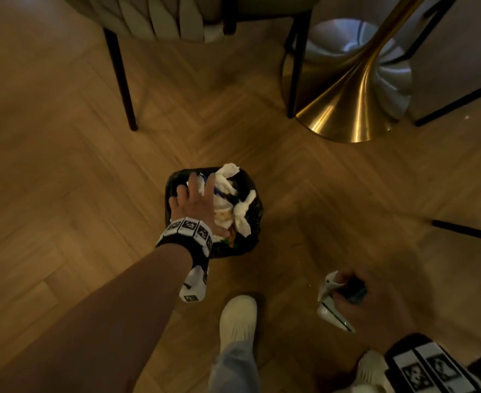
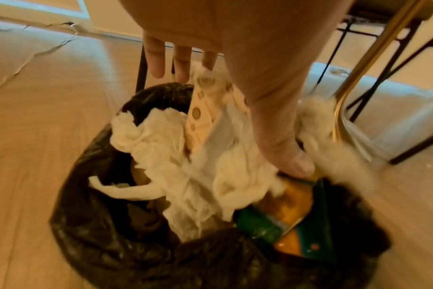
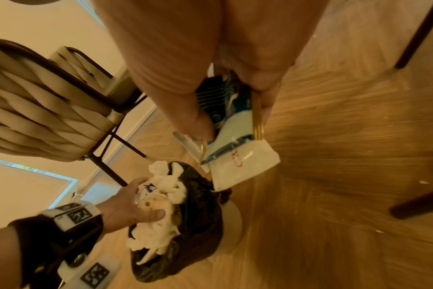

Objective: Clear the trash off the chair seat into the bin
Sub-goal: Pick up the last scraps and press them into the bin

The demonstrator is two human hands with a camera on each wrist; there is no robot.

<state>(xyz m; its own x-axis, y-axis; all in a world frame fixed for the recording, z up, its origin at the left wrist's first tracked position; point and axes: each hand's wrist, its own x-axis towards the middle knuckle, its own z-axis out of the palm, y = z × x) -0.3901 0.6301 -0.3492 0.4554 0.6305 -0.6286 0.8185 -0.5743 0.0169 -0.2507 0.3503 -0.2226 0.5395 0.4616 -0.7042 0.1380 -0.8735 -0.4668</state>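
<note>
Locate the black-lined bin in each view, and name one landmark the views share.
Head: bin at centre, on the floor, under the left hand.
Left wrist: bin fills the lower middle, stuffed with white tissue.
Right wrist: bin at lower centre.
Shared landmark: the white tissue heaped on top.

Gold table base [image 1: 350,109] on wood floor [image 1: 63,165]; white shoe [image 1: 237,316].

Herringbone wood floor [image 1: 63,165], warm dim light. Woven-back chair [image 1: 159,18] on dark legs at top. Brass pedestal base [image 1: 347,114] stands right of it.
</note>
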